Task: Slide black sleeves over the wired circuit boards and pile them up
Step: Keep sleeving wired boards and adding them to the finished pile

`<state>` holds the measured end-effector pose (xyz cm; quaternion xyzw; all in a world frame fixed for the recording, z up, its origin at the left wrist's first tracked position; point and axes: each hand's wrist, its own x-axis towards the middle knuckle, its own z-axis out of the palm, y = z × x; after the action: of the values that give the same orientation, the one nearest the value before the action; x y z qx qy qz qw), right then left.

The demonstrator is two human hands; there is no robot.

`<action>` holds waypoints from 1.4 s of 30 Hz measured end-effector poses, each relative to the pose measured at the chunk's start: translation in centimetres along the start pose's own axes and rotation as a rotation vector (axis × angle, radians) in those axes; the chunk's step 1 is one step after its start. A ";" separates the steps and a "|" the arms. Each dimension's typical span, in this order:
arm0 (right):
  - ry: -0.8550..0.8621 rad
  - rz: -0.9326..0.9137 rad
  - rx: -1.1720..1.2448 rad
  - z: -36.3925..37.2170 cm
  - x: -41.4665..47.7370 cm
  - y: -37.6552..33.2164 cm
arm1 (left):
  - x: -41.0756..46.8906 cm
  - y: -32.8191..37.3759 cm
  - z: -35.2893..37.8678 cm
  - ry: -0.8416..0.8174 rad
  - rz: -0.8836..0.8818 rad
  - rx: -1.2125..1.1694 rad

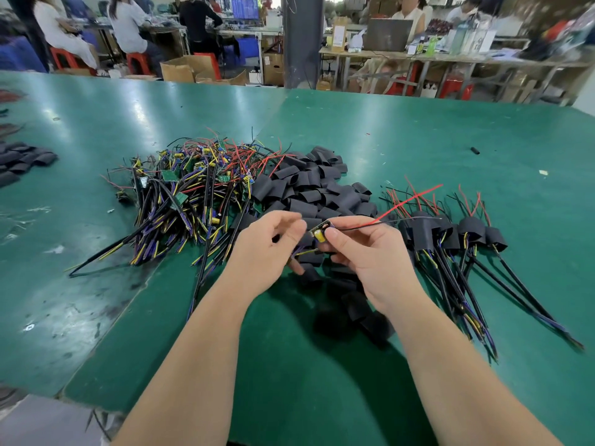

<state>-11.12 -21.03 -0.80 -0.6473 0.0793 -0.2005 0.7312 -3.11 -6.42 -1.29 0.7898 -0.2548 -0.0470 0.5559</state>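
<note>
At mid-table, the right hand [370, 255] pinches a small wired circuit board with a yellow cylindrical capacitor [319, 232] between thumb and fingers. The board's long axis runs left to right, and its thin red and black leads [409, 199] trail rightward. The left hand [267, 249] is curled just beside the board's other end, where purple and yellow wires emerge; whether it grips them cannot be told. Loose matte black tubular sleeves [309, 188] lie heaped directly beneath and beyond both hands, so either could reach one. Sleeved boards with stiff black cables [450, 233] are piled to the right, nearer the right hand. A tangled heap of bare boards [193, 188] lies to the left on the glossy green table mat [418, 130].
</note>
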 end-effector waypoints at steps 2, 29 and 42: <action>-0.017 -0.015 0.013 0.1 0.0 0.0 | 0.1 0.1 -0.2 -0.014 -0.122 -0.002; 0.104 0.154 0.017 0.1 0.3 0.1 | 0.0 -0.6 0.8 -0.035 0.013 -0.069; 0.286 -0.069 -0.822 -4.9 1.4 -0.3 | 0.5 -1.1 -0.4 0.101 -0.091 -0.234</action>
<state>-11.74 -26.08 -1.05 -0.8524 0.2312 -0.2643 0.3874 -2.19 -5.99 -2.00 0.7317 -0.1832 -0.0618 0.6536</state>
